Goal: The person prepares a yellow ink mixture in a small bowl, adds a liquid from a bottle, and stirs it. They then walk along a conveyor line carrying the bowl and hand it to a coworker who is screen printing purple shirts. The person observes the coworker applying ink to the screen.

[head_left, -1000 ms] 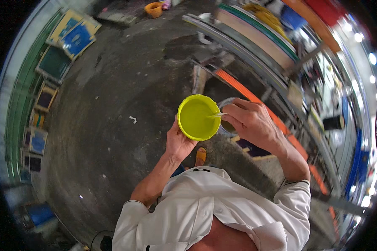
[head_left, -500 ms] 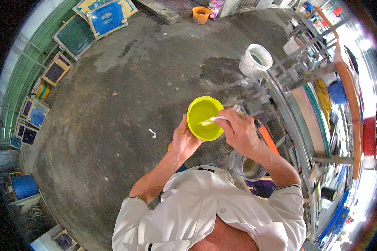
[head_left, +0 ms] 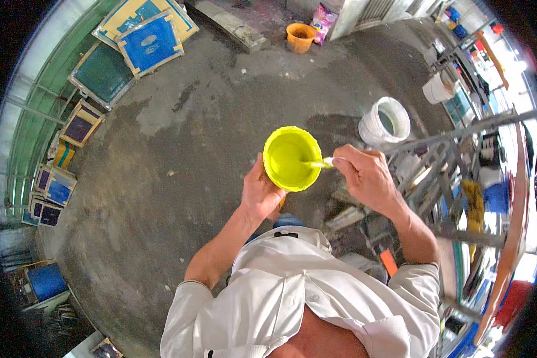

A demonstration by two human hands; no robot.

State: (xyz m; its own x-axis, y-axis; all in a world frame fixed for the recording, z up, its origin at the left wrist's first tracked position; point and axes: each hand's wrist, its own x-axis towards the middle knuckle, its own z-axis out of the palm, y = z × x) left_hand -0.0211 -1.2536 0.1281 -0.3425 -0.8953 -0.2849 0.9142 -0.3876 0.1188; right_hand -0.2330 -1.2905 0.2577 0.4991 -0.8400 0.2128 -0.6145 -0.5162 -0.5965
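My left hand (head_left: 261, 196) cradles a bright yellow tub (head_left: 272, 147) from its left and lower side, fingers wrapped under it. Inside the tub is a smooth yellow-green substance that looks like paint or ink. A slim white stirrer (head_left: 326, 162), coated yellow toward its tip, is pinched in my right hand (head_left: 367, 179) just right of the tub. It crosses the right rim, with its tip over the inside; whether the tip touches the contents is unclear. Whether it is a spoon or a spatula I cannot make out.
A white bucket (head_left: 371, 126) stands on the concrete floor ahead to the right. Metal racking (head_left: 453, 134) with boards and cloths lines the right side. Framed printing screens (head_left: 151, 43) lean along the left wall. Farther ahead sit an orange bucket (head_left: 300, 40) and a concrete ledge (head_left: 232, 27).
My right hand has moved right, drawing the stirrer back so that it now crosses the tub's rim. The tub has shifted slightly upward in view. The surroundings have shifted as my head moved.
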